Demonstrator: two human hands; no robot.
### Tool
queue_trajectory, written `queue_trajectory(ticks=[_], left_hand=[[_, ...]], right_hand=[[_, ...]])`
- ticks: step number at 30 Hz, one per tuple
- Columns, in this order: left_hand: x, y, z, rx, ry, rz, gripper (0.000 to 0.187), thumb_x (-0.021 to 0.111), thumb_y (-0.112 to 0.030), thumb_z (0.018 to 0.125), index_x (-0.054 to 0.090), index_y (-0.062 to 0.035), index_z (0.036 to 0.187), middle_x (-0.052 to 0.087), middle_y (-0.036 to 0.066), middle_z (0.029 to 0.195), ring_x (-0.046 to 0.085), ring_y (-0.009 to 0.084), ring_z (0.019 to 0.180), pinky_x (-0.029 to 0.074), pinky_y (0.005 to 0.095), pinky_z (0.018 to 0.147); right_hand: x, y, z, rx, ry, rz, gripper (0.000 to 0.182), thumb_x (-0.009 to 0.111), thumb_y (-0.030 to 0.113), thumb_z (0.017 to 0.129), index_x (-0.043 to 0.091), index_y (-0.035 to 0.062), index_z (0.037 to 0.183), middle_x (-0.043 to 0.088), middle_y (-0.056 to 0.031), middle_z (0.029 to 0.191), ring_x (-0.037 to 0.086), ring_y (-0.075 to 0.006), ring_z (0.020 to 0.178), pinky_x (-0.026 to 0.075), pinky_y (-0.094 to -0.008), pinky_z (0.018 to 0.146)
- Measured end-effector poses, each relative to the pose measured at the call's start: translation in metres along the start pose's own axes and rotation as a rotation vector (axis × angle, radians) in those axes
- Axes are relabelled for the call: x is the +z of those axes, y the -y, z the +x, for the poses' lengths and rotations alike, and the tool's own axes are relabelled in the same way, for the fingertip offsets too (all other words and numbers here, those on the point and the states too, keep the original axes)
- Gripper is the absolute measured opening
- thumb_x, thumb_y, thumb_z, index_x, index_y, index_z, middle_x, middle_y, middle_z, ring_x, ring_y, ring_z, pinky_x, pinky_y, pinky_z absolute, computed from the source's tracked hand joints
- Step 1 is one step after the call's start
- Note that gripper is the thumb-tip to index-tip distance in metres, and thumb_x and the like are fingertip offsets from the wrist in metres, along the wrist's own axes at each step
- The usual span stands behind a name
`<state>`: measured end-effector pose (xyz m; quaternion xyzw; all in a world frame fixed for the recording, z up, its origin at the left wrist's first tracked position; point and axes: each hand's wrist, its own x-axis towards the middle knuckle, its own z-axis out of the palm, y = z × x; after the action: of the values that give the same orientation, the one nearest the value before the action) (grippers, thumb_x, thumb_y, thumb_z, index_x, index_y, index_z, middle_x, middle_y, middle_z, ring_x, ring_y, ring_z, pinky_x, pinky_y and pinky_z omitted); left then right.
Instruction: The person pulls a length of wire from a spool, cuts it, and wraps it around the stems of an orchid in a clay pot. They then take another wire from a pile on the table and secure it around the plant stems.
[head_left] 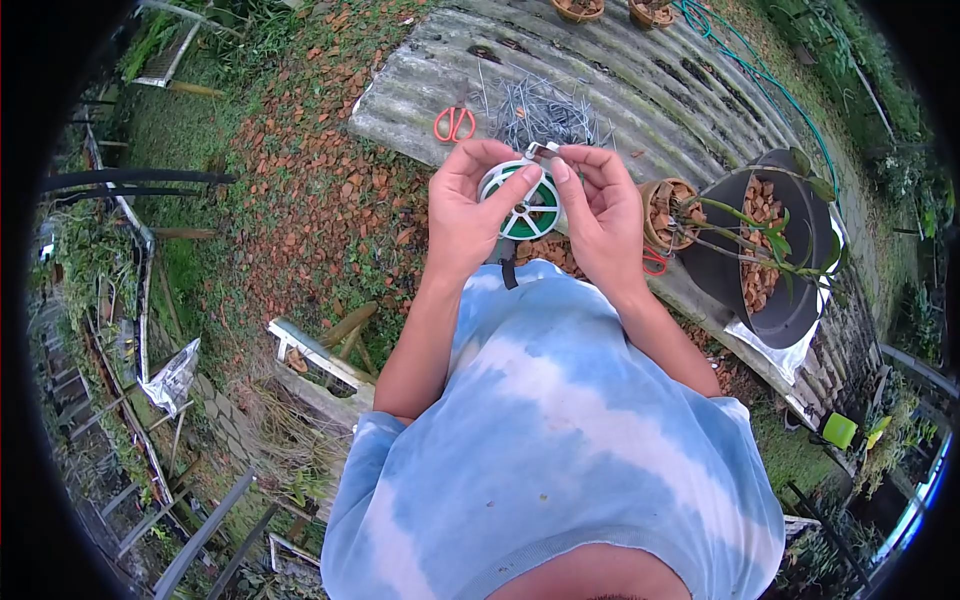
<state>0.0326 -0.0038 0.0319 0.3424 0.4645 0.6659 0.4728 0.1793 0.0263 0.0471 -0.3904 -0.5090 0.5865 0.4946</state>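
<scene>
Both forearms come up from the blue-and-white shirt (560, 400), and the elbows are bent outward. The left hand (470, 195) is on the spool (527, 208) from its 9 o'clock side; its fingers curl behind, and its thumb lies on the front face, pointing toward 1 o'clock. So this hand is grasping the spool, which is just above the middle of the view, toward 12 o'clock. The right hand (603, 205) is at the spool's 2 o'clock side, with fingers bent and the thumb pointing up, pinching near the small clip (543, 150) on the top edge. I cannot tell if it holds the clip itself or a wire end.

The fingertips behind the spool are hidden. A dark strip (510, 268) below the spool, at 6 o'clock, is hard to make out. On the corrugated counter (420, 95), the pile of wires (545, 108) at 12 o'clock is partly covered by the hands, and the scissors (455, 125) show red handles at 11 o'clock. Another red object (654, 262), at 4 o'clock from the spool, is partly hidden by the right arm.
</scene>
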Motion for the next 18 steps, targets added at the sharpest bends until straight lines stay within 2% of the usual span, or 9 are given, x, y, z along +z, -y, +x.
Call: queue_trajectory(ticks=[2, 5, 11, 14, 18], left_hand=[[-0.001, 0.000, 0.001, -0.015, 0.006, 0.026, 0.028, 0.083, 0.000, 0.089, 0.062, -0.0027, 0.108, 0.070, 0.005, 0.105, 0.068, 0.0110, 0.097, 0.057, 0.0261, 0.082], [-0.004, 0.003, 0.001, 0.008, 0.052, 0.055, 0.030, 0.084, -0.001, 0.088, 0.062, -0.0025, 0.108, 0.069, 0.005, 0.106, 0.068, 0.0110, 0.097, 0.057, 0.0262, 0.083], [-0.007, -0.002, 0.001, 0.053, 0.094, 0.182, 0.030, 0.086, -0.005, 0.087, 0.065, -0.0006, 0.109, 0.072, 0.006, 0.101, 0.069, 0.0102, 0.093, 0.058, 0.0259, 0.079], [-0.008, -0.003, 0.000, 0.043, 0.119, 0.212, 0.029, 0.086, -0.006, 0.087, 0.067, 0.0007, 0.108, 0.073, 0.006, 0.098, 0.070, 0.0098, 0.090, 0.058, 0.0255, 0.077], [-0.007, -0.003, -0.003, -0.033, 0.138, 0.236, 0.030, 0.084, 0.000, 0.087, 0.064, -0.0001, 0.109, 0.070, 0.004, 0.104, 0.067, 0.0089, 0.093, 0.056, 0.0245, 0.080]], right_hand=[[0.001, 0.000, 0.002, 0.042, -0.001, 0.056, 0.029, 0.067, 0.013, 0.105, 0.064, -0.0052, 0.127, 0.073, -0.0103, 0.113, 0.067, -0.0070, 0.096, 0.056, -0.0232, 0.080], [-0.007, -0.002, 0.015, 0.219, 0.090, 0.094, 0.028, 0.070, 0.016, 0.103, 0.067, -0.0033, 0.124, 0.074, -0.0074, 0.108, 0.067, -0.0065, 0.094, 0.056, -0.0230, 0.078], [-0.009, -0.002, 0.017, 0.297, 0.117, 0.180, 0.023, 0.072, 0.020, 0.103, 0.072, 0.0020, 0.118, 0.073, -0.0013, 0.099, 0.066, -0.0052, 0.088, 0.054, -0.0222, 0.075], [-0.018, -0.001, 0.024, 0.406, 0.196, 0.177, 0.021, 0.071, 0.021, 0.103, 0.072, 0.0033, 0.114, 0.072, 0.0010, 0.095, 0.063, -0.0039, 0.084, 0.051, -0.0213, 0.072], [-0.022, -0.010, 0.025, 0.402, 0.218, 0.176, 0.019, 0.070, 0.024, 0.104, 0.072, 0.0048, 0.108, 0.070, 0.0030, 0.092, 0.059, -0.0023, 0.079, 0.047, -0.0203, 0.070]])
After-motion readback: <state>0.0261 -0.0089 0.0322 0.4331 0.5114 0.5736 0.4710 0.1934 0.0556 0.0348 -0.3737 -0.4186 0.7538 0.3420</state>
